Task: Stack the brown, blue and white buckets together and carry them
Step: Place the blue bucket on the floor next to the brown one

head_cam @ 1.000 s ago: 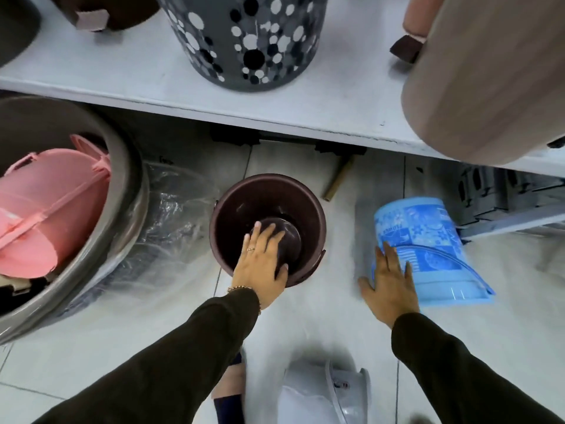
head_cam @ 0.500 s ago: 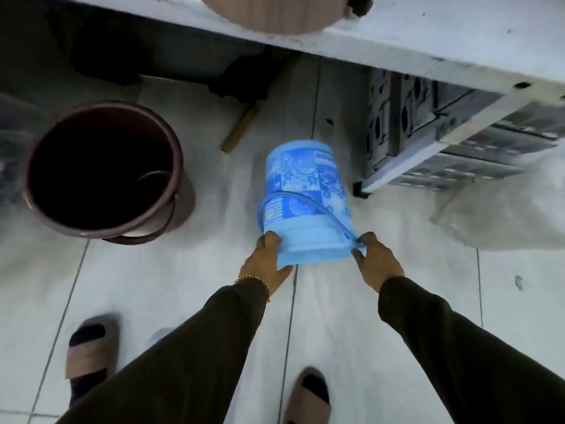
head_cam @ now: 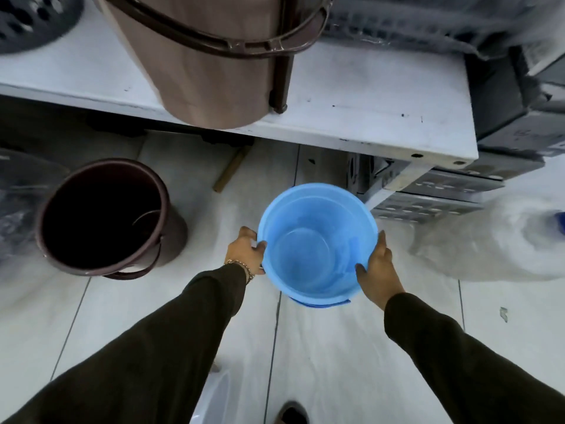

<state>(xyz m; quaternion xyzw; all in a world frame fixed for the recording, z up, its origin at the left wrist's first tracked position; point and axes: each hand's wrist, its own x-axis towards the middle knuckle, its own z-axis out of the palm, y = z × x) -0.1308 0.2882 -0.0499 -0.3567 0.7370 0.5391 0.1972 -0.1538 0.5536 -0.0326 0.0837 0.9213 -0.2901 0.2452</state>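
Head view showed the blue bucket (head_cam: 316, 243) upright at centre, mouth up, clasped at its rim by the left hand (head_cam: 246, 255) at nine o'clock and the right hand (head_cam: 377, 270) at three o'clock. At nine o'clock of it, apart, the brown bucket (head_cam: 104, 218) stood on the tiled floor (head_cam: 336, 347).

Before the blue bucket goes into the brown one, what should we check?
1. Both hands hold the blue bucket: left hand and right hand on opposite sides. Ok.
2. Blue bucket upright, mouth up. Ok.
3. Blue bucket looks empty. Ok.
4. Brown bucket stands mouth up on the floor. Ok.
5. Brown bucket empty: inside too dark. Cannot tell.
6. White bucket ready: only an edge shows. Cannot tell.
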